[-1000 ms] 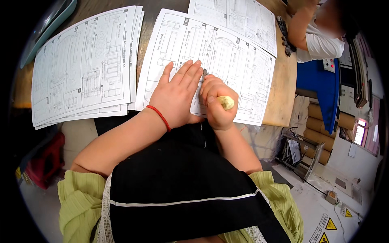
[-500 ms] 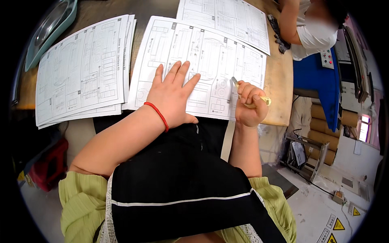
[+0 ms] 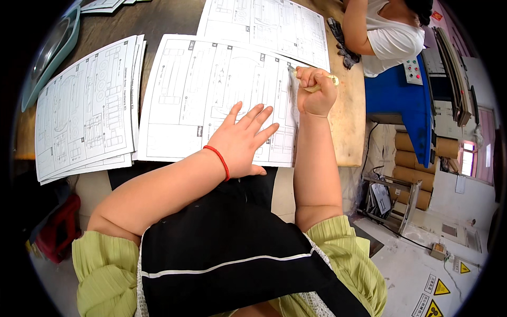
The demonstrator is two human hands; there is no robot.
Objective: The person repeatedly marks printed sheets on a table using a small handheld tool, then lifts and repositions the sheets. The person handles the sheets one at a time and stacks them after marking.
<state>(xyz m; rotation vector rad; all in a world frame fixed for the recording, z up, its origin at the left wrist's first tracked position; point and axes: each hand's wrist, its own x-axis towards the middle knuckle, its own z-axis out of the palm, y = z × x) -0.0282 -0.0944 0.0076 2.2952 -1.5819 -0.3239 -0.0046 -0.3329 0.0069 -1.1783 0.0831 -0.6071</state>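
My left hand [image 3: 242,138], with a red cord bracelet [image 3: 217,161] at its wrist, lies flat with fingers spread on a white printed sheet [image 3: 179,116] of line drawings. My right hand [image 3: 318,91] is closed around a slim tool [image 3: 334,81] with a pale yellow handle and a grey metal tip. Its tip points at the sheet near the far right edge; whether it touches the paper I cannot tell. The tool's exact kind is hidden by my fingers.
A stack of printed sheets [image 3: 87,111] lies to the left, beside a teal-rimmed tray [image 3: 66,58]. Another printed sheet [image 3: 269,26] lies beyond mine. Dark gloves [image 3: 343,45] rest at the wooden table's [image 3: 349,121] right, near another person [image 3: 388,39]. A blue machine [image 3: 398,103] stands further right.
My right hand with the tool has moved away from me along the sheet's right side. My left hand has slid right and nearer to me, and the view has shifted slightly.
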